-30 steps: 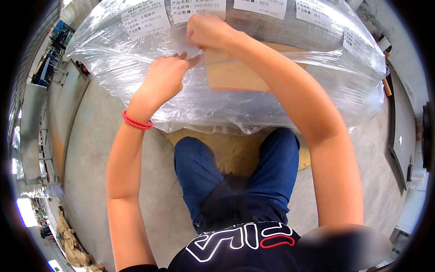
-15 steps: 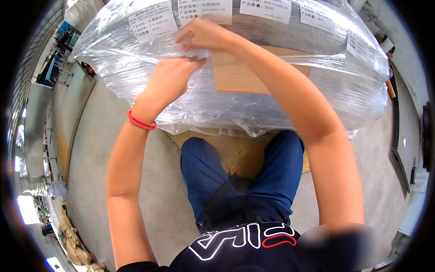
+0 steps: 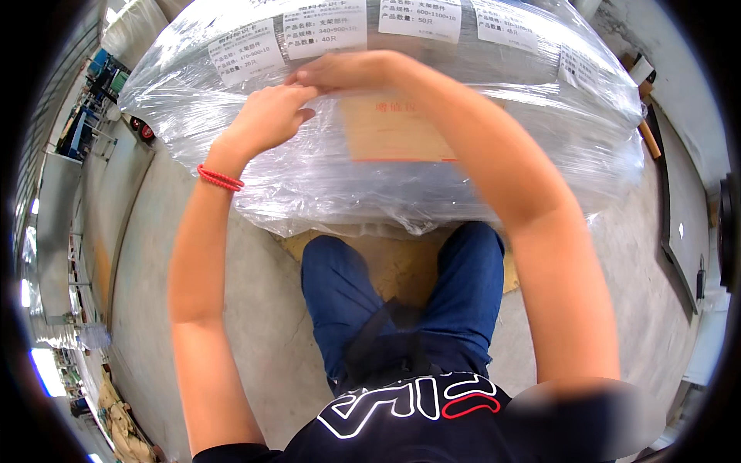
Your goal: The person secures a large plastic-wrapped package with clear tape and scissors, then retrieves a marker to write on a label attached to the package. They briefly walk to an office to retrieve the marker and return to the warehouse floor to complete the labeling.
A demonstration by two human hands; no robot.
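In the head view, we are seeing the right hand (image 3: 340, 72) lying lower and closer to the left hand (image 3: 270, 116) than half a second ago; the gap between them is closing, and their fingertips are overlapping in the picture. We are judging that both hands are now working on one patch of the film (image 3: 297, 181), which is stretching across the upper half of the frame. The right fingers are reaching leftward, lying close together; the left fingers are bending, with the thumb pointing right. Whether either hand is pinching film, we are not managing to tell. Counting, we are finding two hands, five labels (image 3: 245, 58) along the upper edge, one card (image 3: 394, 135) showing through at upper centre, and one red bracelet (image 3: 220, 178) at centre left.
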